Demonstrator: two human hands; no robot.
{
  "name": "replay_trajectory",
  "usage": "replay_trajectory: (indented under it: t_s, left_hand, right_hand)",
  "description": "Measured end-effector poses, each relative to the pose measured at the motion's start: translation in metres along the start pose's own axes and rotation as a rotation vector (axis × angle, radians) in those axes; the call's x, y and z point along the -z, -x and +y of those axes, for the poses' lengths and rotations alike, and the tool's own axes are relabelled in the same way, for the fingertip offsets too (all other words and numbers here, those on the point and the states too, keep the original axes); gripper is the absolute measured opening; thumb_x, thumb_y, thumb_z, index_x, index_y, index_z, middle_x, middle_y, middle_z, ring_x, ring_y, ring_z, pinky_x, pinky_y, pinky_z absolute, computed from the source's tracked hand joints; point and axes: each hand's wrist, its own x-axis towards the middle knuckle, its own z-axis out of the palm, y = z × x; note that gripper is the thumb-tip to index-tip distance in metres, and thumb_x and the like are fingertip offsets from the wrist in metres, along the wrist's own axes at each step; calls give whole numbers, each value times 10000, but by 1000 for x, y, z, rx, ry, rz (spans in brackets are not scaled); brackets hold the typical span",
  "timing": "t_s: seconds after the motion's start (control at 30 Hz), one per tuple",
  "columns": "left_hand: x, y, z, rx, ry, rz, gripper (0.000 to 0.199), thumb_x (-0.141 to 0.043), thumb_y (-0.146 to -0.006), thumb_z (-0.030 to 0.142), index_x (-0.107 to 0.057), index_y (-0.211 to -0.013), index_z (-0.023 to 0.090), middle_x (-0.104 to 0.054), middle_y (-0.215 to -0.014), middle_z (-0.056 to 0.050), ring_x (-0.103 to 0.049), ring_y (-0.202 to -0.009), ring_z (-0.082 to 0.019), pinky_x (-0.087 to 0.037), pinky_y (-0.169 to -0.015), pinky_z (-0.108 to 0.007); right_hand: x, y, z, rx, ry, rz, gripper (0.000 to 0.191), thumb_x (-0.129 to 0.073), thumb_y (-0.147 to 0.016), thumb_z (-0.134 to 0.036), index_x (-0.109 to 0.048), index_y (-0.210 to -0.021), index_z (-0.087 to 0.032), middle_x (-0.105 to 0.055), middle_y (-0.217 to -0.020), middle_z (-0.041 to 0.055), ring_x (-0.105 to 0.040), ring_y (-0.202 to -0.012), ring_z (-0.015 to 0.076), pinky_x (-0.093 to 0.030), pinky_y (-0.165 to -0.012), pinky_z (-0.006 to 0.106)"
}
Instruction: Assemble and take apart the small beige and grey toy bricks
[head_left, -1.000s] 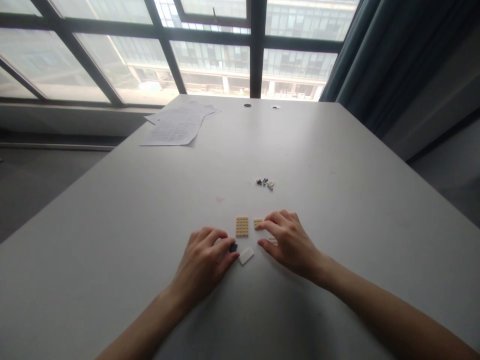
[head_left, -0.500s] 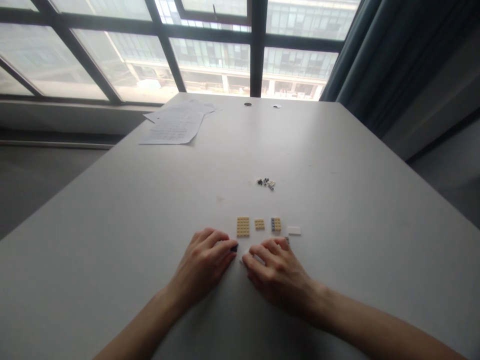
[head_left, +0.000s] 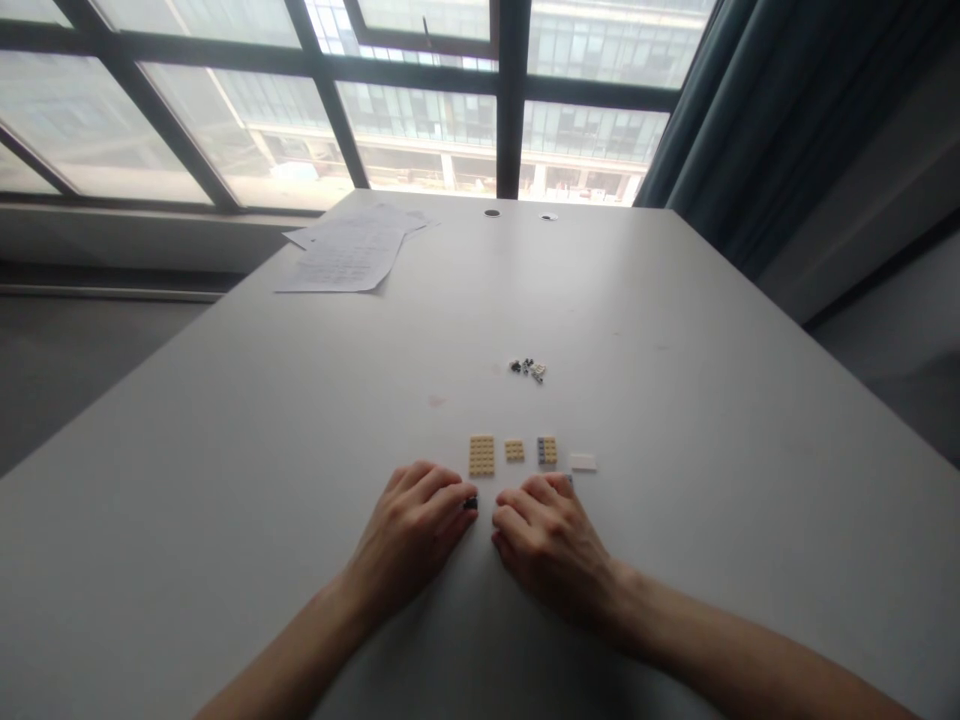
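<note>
My left hand (head_left: 416, 520) is closed, with a small black toy brick (head_left: 471, 503) pinched between thumb and fingers. Just across a narrow gap, my right hand (head_left: 551, 535) has its fingers curled in towards the thumb; whatever they hold is hidden. Beyond the hands a row of pieces lies on the white table: a larger tan studded plate (head_left: 481, 455), a smaller tan plate (head_left: 514, 450), a grey-and-tan block (head_left: 547, 450) and a flat white tile (head_left: 583, 462). A small greyish piece (head_left: 569, 479) peeks out behind the right hand's knuckles, mostly covered.
Farther up the table (head_left: 300, 420) sits a little heap of black, grey and white pieces (head_left: 529, 369). Printed paper sheets (head_left: 345, 255) lie at the far left edge. Two round holes are near the far edge, below the windows; a dark curtain (head_left: 750, 130) hangs at right.
My right hand's fingers have curled further, and the white piece seen at their tips is now out of sight. The left hand still holds the black brick, turned slightly. The view has shifted a little.
</note>
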Motion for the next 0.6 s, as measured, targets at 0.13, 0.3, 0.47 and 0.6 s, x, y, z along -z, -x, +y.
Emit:
replay_trajectory:
  t_s: [0.13, 0.3, 0.47, 0.6]
  left_hand:
    - [1, 1, 0, -34, 12, 104, 152, -601, -838, 195, -641, -984, 213, -651, -907, -49, -556, -847, -182, -452, -791, -336]
    - [10, -1, 12, -101, 80, 225, 257, -653, -795, 150, -613, -1041, 214, -651, -938, -58, -568, -874, -189, -473, -790, -338]
    - [20, -10, 33, -145, 132, 267, 264, -659, -798, 188, -600, -1054, 220, -663, -918, -51, -587, -846, -179, -486, -784, -327]
    - [21, -17, 33, -148, 102, 318, 260, -650, -781, 135, -600, -1022, 219, -668, -918, -46, -589, -858, -184, -480, -786, -336]
  right_hand:
    - [17, -4, 4, -135, -299, 64, 25, -626, -788, -195, -604, -799, -196, -669, -822, 37, -551, -857, 211, -374, -843, 385]
    - [40, -12, 10, -554, -1326, 78, 136, -681, -701, -274, -607, -784, -196, -679, -809, 30, -600, -748, 172, -459, -732, 326]
    - [43, -16, 11, -826, -1945, 160, 181, -632, -697, -337, -527, -749, -198, -665, -728, 22, -602, -627, 149, -464, -627, 291]
    - [36, -10, 13, -604, -1440, 167, 131, -653, -723, -274, -561, -777, -197, -668, -777, 25, -615, -698, 160, -477, -682, 305]
